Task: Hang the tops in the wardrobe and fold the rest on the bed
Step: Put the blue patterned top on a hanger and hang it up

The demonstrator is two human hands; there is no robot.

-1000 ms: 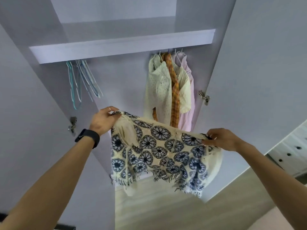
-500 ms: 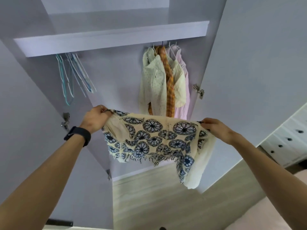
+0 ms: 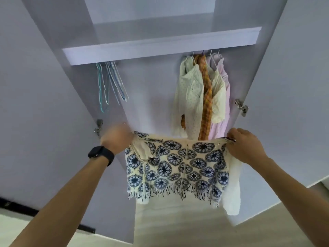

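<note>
Currently: cream fringed top with dark blue medallion print point(image 3: 178, 166) hangs spread between your hands, in front of open lilac wardrobe point(image 3: 160, 45), below its shelf. Your right hand point(image 3: 243, 145) pinches top's right upper edge, fingers curled. Your left hand point(image 3: 116, 138), blurred, grips left upper corner; black wristband point(image 3: 101, 155) on that wrist. Hung garments in cream, orange plaid and pink point(image 3: 201, 97) under shelf at right, behind top; bare wire hangers point(image 3: 110, 84) at left.

Pale lilac open wardrobe point(image 3: 156, 104), thick white-edged shelf point(image 3: 160, 47) across the top, metal door hinge point(image 3: 241, 107) at right. Light wood-grain plank floor point(image 3: 178, 227) beneath, black skirting strip point(image 3: 17, 205) lower left.
</note>
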